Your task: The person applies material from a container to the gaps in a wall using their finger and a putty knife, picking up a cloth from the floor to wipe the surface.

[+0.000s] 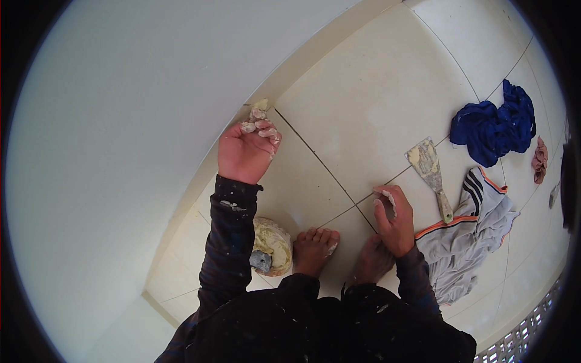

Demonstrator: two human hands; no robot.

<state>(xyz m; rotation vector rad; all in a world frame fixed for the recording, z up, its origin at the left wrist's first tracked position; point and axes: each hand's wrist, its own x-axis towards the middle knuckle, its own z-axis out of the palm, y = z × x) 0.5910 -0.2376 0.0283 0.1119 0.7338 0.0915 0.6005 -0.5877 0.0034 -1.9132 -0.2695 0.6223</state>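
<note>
Fingers together, the left hand (pixel 249 150) pinches pale paste (pixel 260 109) where wall (pixel 133 133) meets floor (pixel 357 103), maybe dabbing it on; the next move may need gentle pressing. The empty right hand (pixel 396 221) has thumb and fingers apart.

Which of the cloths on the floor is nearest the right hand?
The grey striped garment, beside the right hand; the blue cloth and pink cloth lie farther off.

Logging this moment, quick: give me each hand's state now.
Left hand: curled partly closed; whether it holds anything cannot be told.
Right hand: loosely open, nothing visible in it.
</note>
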